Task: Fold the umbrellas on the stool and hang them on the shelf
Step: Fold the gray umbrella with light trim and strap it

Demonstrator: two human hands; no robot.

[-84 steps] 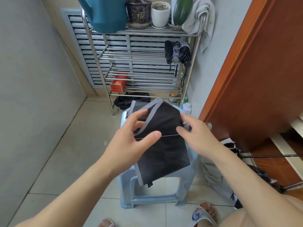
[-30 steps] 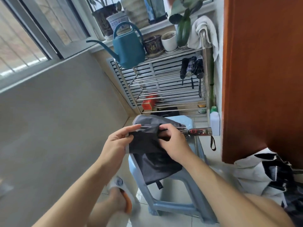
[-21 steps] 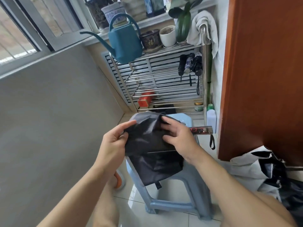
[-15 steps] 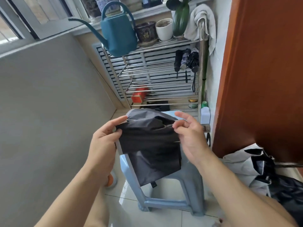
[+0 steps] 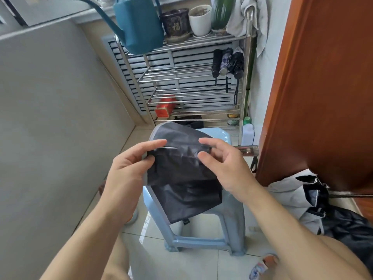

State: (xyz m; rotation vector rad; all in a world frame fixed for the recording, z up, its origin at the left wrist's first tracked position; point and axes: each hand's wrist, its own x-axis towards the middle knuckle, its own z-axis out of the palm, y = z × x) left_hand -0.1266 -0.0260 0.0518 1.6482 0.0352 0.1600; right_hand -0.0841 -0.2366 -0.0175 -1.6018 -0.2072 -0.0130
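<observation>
A black umbrella (image 5: 181,174) with a grey hem lies across the pale blue stool (image 5: 232,217), its cloth hanging over the front. My left hand (image 5: 129,170) pinches the cloth's left edge and a thin metal rib between thumb and forefinger. My right hand (image 5: 220,158) pinches the cloth near the shaft, other fingers spread. The clear handle (image 5: 247,150) with its strap sticks out to the right. Three folded umbrellas (image 5: 227,62) hang on the steel shelf (image 5: 193,91) behind the stool.
A teal watering can (image 5: 139,23), flower pots (image 5: 187,21) and a towel (image 5: 248,15) sit on the shelf top. A red tin (image 5: 165,107) is lower down. A brown door (image 5: 323,87) stands right. Another open umbrella (image 5: 314,201) lies on the floor at right. Wall on the left.
The view dropped and closed in on the stool. Both hands gathered the cloth along the ribs; the right hand shifted from pressing the cloth to pinching it near the shaft.
</observation>
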